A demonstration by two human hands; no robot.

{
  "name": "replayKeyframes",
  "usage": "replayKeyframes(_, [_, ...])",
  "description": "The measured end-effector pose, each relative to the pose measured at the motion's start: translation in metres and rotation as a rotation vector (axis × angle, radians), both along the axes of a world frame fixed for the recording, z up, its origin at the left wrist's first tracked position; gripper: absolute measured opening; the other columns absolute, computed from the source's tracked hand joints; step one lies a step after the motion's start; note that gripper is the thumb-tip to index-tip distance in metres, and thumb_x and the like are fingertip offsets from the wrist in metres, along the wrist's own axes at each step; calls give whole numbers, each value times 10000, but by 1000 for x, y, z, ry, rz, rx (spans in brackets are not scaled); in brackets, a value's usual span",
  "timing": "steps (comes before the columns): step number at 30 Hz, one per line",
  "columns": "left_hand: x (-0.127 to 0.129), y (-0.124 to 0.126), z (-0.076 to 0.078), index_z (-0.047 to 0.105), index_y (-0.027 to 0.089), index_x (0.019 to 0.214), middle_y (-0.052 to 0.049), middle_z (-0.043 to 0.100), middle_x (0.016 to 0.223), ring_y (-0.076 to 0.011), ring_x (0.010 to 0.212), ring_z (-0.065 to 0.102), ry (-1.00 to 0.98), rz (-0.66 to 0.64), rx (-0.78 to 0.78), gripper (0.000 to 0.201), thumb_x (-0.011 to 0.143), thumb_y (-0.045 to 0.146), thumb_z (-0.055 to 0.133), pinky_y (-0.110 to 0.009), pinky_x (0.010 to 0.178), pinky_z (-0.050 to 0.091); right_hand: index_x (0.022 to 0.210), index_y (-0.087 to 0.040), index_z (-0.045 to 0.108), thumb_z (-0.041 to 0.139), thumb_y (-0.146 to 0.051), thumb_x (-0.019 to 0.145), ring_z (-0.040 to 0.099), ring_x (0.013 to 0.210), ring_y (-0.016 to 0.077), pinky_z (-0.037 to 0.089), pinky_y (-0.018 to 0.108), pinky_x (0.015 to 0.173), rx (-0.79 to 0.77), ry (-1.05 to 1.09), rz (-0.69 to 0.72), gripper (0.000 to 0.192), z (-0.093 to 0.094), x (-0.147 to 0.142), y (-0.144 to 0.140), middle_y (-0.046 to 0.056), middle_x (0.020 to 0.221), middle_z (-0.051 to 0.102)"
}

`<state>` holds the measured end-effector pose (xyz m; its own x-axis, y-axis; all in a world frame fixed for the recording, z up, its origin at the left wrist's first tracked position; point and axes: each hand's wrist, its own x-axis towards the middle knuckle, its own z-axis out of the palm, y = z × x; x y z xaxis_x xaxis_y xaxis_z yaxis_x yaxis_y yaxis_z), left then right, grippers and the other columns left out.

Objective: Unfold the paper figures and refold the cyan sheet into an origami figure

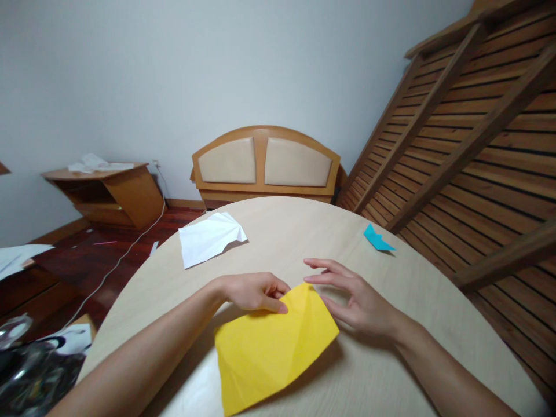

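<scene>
Nearest us, our yellow paper sheet (pixel 271 344) lies diagonally on the surface (pixel 282 231), far corner pinched by our left hand (pixel 256 291), while our right hand (pixel 354 298) hovers open, empty, just beside.

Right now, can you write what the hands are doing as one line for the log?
left hand: pinching far edge of yellow paper | right hand: open, beside paper's corner | round table: white paper, blue paper
</scene>
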<state>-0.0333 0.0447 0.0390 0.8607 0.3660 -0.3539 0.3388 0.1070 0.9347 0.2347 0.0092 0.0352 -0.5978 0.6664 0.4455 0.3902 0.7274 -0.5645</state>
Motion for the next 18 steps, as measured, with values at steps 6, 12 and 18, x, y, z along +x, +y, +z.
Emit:
replayKeyframes(6, [1, -2, 1, 691, 197, 1082, -10, 733, 864, -130, 684, 651, 23, -126, 37, 367, 870, 496, 689, -215, 618, 494, 974, -255, 740, 667, -107, 873, 661, 1020, 185, 519, 350, 911, 82, -89, 96, 193, -1, -8, -3, 42, 1100, 734])
replayKeyframes(12, [15, -7, 2, 594, 174, 1242, -102, 694, 1134, -203, 967, 655, -11, 437, 824, 367, 905, 321, 592, -354, 876, 512, 947, -207, 709, 619, -110, 906, 671, 877, 188, 507, 346, 809, 348, -128, -17, 138, -5, 0, 6, 40, 936, 750])
replayKeyframes(18, [27, -31, 3, 563, 160, 1136, -125, 681, 1086, -267, 954, 645, 108, 516, 1288, 333, 816, 241, 522, -437, 872, 521, 922, -199, 708, 637, -127, 891, 649, 847, 221, 486, 358, 747, 496, -384, -177, 106, -12, 15, 17, 56, 881, 729])
